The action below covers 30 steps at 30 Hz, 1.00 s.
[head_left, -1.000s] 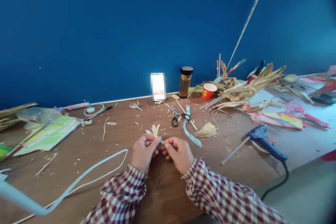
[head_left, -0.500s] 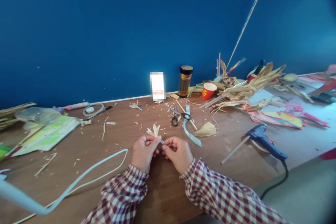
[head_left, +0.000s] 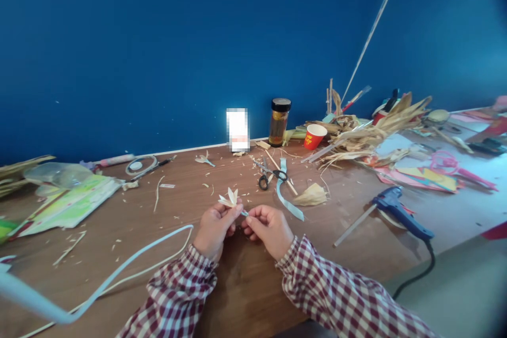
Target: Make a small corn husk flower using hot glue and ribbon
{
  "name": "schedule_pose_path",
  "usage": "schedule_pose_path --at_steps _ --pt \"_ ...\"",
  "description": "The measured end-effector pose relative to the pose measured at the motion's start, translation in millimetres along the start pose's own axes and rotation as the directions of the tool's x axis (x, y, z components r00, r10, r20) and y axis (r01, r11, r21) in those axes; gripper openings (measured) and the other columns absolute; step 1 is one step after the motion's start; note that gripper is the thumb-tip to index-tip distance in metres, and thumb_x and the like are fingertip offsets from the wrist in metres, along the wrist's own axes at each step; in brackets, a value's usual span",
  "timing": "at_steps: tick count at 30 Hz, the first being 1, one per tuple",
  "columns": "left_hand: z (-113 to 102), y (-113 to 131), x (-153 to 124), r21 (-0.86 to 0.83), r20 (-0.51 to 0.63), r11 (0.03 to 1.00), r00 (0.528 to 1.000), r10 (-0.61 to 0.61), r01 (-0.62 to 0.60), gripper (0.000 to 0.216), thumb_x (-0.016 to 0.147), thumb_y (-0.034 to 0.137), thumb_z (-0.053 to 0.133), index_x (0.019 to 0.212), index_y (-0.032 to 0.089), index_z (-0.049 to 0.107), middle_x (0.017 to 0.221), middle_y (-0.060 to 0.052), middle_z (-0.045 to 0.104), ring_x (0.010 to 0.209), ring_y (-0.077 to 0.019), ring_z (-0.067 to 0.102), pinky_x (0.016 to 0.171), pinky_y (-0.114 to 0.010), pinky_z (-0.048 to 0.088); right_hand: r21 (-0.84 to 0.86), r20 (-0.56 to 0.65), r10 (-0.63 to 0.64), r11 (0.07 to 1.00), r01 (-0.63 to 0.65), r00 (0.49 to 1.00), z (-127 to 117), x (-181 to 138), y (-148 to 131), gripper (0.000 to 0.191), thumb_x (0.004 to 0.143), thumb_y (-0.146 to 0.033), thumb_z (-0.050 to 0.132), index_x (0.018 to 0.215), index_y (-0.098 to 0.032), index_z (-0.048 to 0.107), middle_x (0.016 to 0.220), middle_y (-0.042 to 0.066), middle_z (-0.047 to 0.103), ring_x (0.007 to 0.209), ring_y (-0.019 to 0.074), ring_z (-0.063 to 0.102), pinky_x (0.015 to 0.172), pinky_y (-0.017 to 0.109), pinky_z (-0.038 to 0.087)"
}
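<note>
Between the fingers of my left hand [head_left: 216, 227] is a small pale flower of dried husk petals [head_left: 229, 199], its petals fanned out up and to the left. Its short stem, wrapped in light blue, points toward my right hand [head_left: 270, 228]. The thumb and forefinger of that hand are pinched at the stem's end. A similar husk flower [head_left: 205, 159] lies farther back on the table. Beyond my right hand are black-handled scissors [head_left: 272, 174], a light blue ribbon strip [head_left: 285, 195] and a loose piece of husk [head_left: 311, 195].
A blue glue gun [head_left: 404, 214] with its cord lies at the right. Toward the wall stand a lidded bottle [head_left: 279, 124] and a red paper cup [head_left: 315, 138], beside piled dried husks [head_left: 356, 137]. A white cable [head_left: 130, 261] curves across the left front. Scraps dot the brown table [head_left: 134, 222].
The flower has tilted slightly to the left with my left hand. More of the blue stem shows between my hands, and my right fingers remain pinched at its end.
</note>
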<state>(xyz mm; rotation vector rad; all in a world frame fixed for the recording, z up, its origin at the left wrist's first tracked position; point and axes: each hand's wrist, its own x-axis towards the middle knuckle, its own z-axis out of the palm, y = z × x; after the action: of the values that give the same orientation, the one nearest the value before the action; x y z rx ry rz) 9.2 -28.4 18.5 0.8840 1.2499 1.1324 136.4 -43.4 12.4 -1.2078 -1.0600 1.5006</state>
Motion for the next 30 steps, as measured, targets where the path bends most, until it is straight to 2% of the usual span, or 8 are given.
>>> schedule_pose_path --at_steps 6,10,16,19,22,24,26,30 --pt "-0.4 -2.9 0.7 -0.032 -0.012 0.999 1.0 0.028 -0.028 0.034 0.054 0.04 0.074 0.056 0.016 0.05 0.034 0.009 0.04 0.03 -0.0024 0.031 0.032 -0.016 0.019 -0.054 -0.004 -0.06 0.997 0.059 0.998 0.4 -1.7 4.3 0.018 0.071 -0.032 0.057 0.076 -0.015 0.056 0.066 0.002 0.063 0.058 0.0113 0.059 0.045 0.018 0.044" --pt "-0.1 -4.1 0.8 -0.034 -0.028 0.999 0.999 0.021 -0.022 0.035 0.054 0.04 0.074 0.055 0.016 0.049 0.033 0.009 0.041 0.029 -0.0024 0.031 0.032 -0.016 0.018 -0.193 -0.016 -0.164 0.968 0.158 0.986 -1.6 -3.1 5.7 0.015 0.075 -0.031 0.053 0.077 -0.017 0.057 0.06 0.0 0.058 0.058 0.0135 0.058 0.044 0.02 0.044" --pt "0.0 -2.9 0.3 -0.036 0.0 0.999 1.0 0.021 -0.021 0.034 0.054 0.038 0.074 0.053 0.014 0.051 0.038 0.004 0.051 0.03 -0.0023 0.033 0.033 -0.015 0.021 -0.512 0.01 -0.481 0.75 0.418 0.876 -4.2 -6.6 2.2 0.012 0.078 -0.021 0.049 0.077 -0.019 0.06 0.068 0.001 0.06 0.06 0.0128 0.054 0.057 0.024 0.043" --pt "0.0 -1.4 -0.8 -0.039 -0.01 0.999 1.0 0.002 -0.003 0.034 0.053 0.038 0.075 0.054 0.014 0.052 0.044 0.003 0.056 0.031 -0.0023 0.035 0.033 -0.015 0.023 -0.593 0.03 -0.541 0.667 0.45 0.841 -4.3 -7.1 1.7 0.014 0.077 -0.017 0.048 0.079 -0.019 0.062 0.074 0.003 0.062 0.064 0.0138 0.056 0.061 0.024 0.043" --pt "-1.2 -1.4 -0.6 -0.044 -0.002 0.999 1.0 -0.01 0.01 0.033 0.055 0.038 0.074 0.054 0.014 0.051 0.04 0.004 0.053 0.032 -0.0023 0.036 0.034 -0.015 0.024 -0.64 0.048 -0.563 0.617 0.458 0.825 -4.6 -7.6 2.5 0.014 0.078 -0.017 0.048 0.08 -0.02 0.062 0.078 0.003 0.063 0.066 0.0141 0.057 0.063 0.025 0.044" --pt "-2.5 -1.8 0.2 -0.062 -0.001 0.998 1.0 -0.024 0.024 0.034 0.056 0.038 0.074 0.055 0.014 0.051 0.04 0.004 0.053 0.031 -0.0019 0.035 0.033 -0.014 0.024 -0.637 0.025 -0.543 0.638 0.432 0.839 -4.6 -7.8 3.5 0.012 0.079 -0.018 0.048 0.081 -0.02 0.06 0.076 0.002 0.063 0.066 0.0138 0.058 0.062 0.025 0.044" --pt "-3.4 -1.9 1.0 -0.092 -0.014 0.994 0.999 -0.051 0.05 0.034 0.056 0.038 0.074 0.057 0.014 0.05 0.045 0.002 0.058 0.031 -0.0011 0.034 0.033 -0.014 0.023 -0.585 -0.021 -0.494 0.711 0.39 0.869 -4.3 -7.4 4.1 0.01 0.077 -0.021 0.054 0.086 -0.02 0.056 0.074 0.001 0.064 0.063 0.0134 0.059 0.06 0.025 0.046" --pt "-2.9 -2.4 1.5 -0.097 -0.047 0.994 0.998 -0.053 0.048 0.035 0.054 0.039 0.074 0.059 0.014 0.051 0.044 0.004 0.056 0.031 -0.0016 0.035 0.033 -0.014 0.023 -0.431 -0.055 -0.385 0.841 0.326 0.921 -3.7 -3.9 3.1 0.032 0.068 -0.026 0.066 0.095 -0.017 0.053 0.079 0.003 0.065 0.064 0.0139 0.061 0.058 0.025 0.049"
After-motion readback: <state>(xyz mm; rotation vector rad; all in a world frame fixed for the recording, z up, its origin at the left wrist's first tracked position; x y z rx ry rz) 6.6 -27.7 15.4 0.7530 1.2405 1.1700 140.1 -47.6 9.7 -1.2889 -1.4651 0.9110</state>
